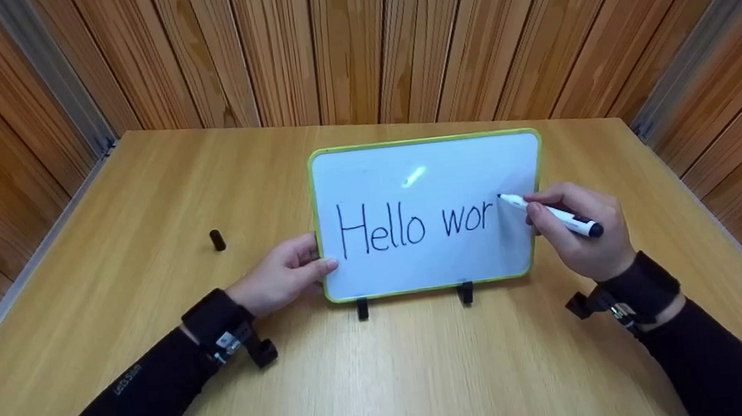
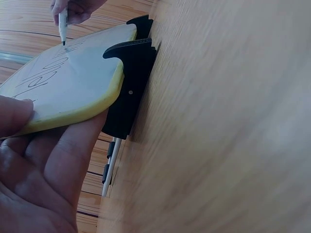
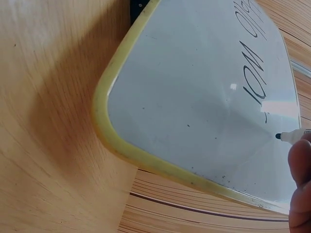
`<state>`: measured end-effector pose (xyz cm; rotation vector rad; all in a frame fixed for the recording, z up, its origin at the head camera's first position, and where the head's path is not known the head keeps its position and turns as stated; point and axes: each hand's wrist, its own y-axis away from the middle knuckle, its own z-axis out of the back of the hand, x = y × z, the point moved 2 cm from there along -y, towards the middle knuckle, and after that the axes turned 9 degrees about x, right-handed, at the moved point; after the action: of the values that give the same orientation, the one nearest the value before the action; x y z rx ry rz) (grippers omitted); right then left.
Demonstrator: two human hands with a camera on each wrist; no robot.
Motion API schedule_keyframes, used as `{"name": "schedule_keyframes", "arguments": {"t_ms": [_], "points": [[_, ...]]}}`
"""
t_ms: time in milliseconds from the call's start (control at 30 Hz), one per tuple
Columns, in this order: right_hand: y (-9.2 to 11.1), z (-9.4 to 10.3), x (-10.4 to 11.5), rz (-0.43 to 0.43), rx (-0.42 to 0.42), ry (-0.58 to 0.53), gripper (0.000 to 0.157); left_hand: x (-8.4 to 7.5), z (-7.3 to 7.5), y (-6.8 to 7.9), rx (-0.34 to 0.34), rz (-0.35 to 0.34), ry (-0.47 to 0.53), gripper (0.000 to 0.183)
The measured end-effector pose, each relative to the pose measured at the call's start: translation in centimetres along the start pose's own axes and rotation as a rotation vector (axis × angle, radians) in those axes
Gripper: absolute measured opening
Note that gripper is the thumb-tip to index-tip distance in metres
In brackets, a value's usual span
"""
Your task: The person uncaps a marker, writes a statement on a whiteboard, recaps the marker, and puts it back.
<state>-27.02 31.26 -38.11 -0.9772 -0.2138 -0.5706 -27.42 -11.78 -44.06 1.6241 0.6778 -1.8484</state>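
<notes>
Right hand (image 1: 589, 250): thumb and fingers pinch a white marker (image 1: 568, 219), black tip aimed at the whiteboard (image 1: 429, 267), black end cap sticking out past the hand. Tip sits just right of the "r"; can't tell if it's actually touching. Left hand (image 1: 272, 280): pinching the board's left edge low down, thumb on the front face, fingers behind.

Board: yellow-green frame, leaning back in a black stand (image 1: 362, 309), two hooked feet over the bottom edge. It stands on the tabletop (image 1: 294, 395), a bit right of midway between the left and right edges, back edge behind it. Black handwriting (image 1: 383, 227) reads "Hello wor", running left to right across the middle; bright glare patch above. Left wrist view shows a thin white rod (image 2: 112, 167) behind the stand.

Further out: small black cylinder (image 1: 217, 240), looks like a cap, on the tabletop left of the board, toward the left edge, well apart from the left hand. Black strap on each wrist, black sleeves. Wood-plank wall (image 1: 350, 45) beyond the back edge.
</notes>
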Motion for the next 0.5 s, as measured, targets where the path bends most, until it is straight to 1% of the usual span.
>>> {"name": "schedule_keyframes", "arguments": {"t_ms": [133,367,500], "points": [[0.0,0.0,-0.09,0.005,-0.001,-0.002,0.011,-0.02,-0.03,-0.02,0.001,-0.004,0.006,0.055],[0.01,0.01,-0.06,0.002,-0.003,-0.001,0.015,-0.03,0.04,-0.01,0.001,0.001,0.0,0.054],[-0.02,0.04,-0.05,0.0,-0.005,0.003,0.014,0.05,0.06,-0.01,0.001,0.007,0.008,0.054]]}}
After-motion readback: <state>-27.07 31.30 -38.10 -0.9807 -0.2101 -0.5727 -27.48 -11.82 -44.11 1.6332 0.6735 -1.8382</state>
